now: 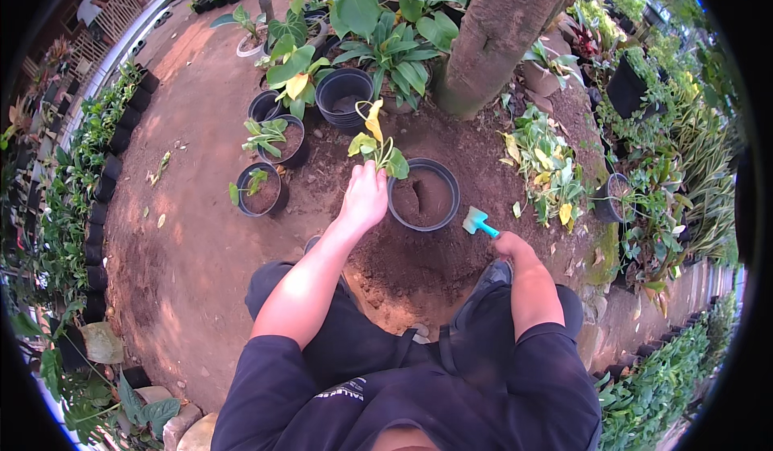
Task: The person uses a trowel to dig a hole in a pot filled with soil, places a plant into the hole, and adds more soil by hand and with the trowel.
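My left hand (366,192) is closed around the stems of a small plant with green and yellow leaves (375,140), at the left rim of a black plastic pot (441,221). Soil (433,194) fills much of that pot, with a dark slot in its surface. To the pot's right, my right hand (510,245) grips the handle of a turquoise hand trowel (476,219), its blade pointing up and left, apart from the pot.
Two black pots with soil and small plants (263,200) (290,143) stand at left, near stacked empty pots (344,91). A tree trunk (489,40) rises behind. Cut leafy plants (546,170) lie at right. Far upper left, a person (90,13) is by a fence.
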The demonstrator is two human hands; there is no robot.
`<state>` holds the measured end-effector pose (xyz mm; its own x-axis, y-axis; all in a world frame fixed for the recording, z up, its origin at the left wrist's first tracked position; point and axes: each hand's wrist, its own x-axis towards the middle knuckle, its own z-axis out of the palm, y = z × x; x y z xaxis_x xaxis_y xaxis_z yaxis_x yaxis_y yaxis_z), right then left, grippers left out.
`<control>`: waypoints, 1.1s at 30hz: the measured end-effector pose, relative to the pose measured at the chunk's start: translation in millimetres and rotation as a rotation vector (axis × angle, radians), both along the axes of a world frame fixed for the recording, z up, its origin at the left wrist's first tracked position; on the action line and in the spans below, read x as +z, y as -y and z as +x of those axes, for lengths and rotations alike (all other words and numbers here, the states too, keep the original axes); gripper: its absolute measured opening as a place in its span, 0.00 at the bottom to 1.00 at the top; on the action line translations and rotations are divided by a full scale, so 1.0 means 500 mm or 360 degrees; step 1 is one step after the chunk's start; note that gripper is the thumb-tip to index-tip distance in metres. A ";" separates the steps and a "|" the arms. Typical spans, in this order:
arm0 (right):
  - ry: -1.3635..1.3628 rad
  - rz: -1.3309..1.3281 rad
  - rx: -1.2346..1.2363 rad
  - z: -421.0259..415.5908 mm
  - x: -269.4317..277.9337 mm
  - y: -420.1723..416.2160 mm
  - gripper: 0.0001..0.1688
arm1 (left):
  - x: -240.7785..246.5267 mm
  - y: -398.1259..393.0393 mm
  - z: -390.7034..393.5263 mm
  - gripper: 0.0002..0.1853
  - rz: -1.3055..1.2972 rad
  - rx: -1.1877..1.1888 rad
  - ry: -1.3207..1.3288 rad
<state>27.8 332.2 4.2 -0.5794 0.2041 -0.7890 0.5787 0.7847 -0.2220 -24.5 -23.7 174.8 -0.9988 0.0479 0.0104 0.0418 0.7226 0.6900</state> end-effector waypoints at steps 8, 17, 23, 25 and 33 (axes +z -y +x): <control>-0.0254 0.0473 0.0150 -0.002 0.026 0.059 0.21 | -0.032 0.007 -0.001 0.12 0.0029 0.0009 0.0046; -0.0074 0.0682 0.0008 -0.004 0.038 0.031 0.28 | -0.033 -0.007 -0.008 0.11 0.0408 0.0099 0.0106; 0.0004 0.0544 -0.0016 -0.009 -0.022 0.037 0.27 | -0.027 0.005 -0.003 0.11 0.0521 0.0158 0.0154; -0.0001 0.0461 0.0031 -0.016 -0.013 0.035 0.25 | -0.027 0.004 -0.005 0.11 0.0511 0.0155 0.0185; 0.0013 0.0194 0.0013 -0.037 0.015 0.073 0.23 | -0.039 0.006 -0.016 0.11 0.0468 0.0101 0.0172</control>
<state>9.0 295.6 11.9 -0.5750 0.2940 -0.7635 0.5735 0.8104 -0.1198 -32.6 -26.7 155.3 -0.9958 -0.0036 -0.0917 -0.0817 0.4900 0.8679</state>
